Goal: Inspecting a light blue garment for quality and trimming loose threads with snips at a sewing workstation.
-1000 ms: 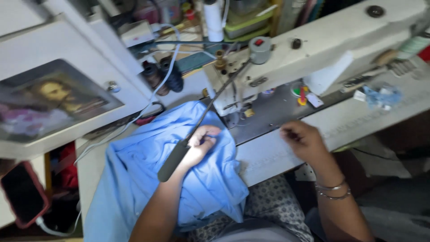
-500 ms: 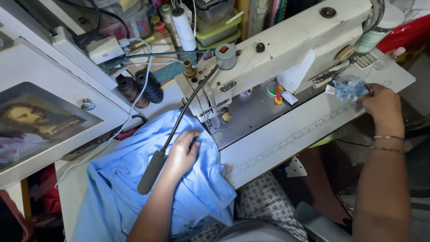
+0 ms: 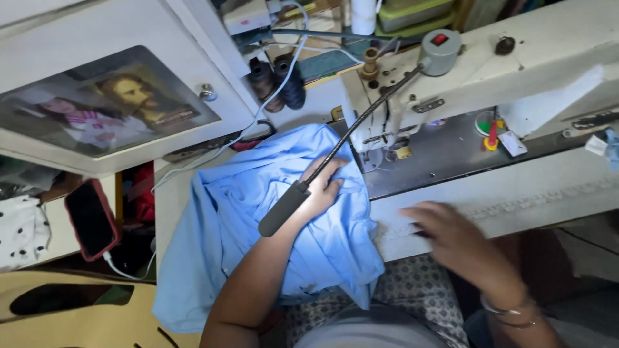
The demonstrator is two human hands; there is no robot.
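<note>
My left hand rests flat on a crumpled light blue garment that lies on the sewing table left of the needle area. A black gooseneck lamp head crosses over that wrist. My right hand, blurred from motion, hovers over the front edge of the white table, fingers spread, holding nothing. It wears bangles at the wrist. The white sewing machine stands behind both hands, its needle zone near the garment's right edge.
Dark thread spools stand behind the garment. A framed picture lies on the white cabinet at left, with a phone in a red case below it. Small coloured items sit on the machine bed.
My right hand has come back from the far right end of the table to the front edge near the garment. The left hand stays pressed on the blue fabric.
</note>
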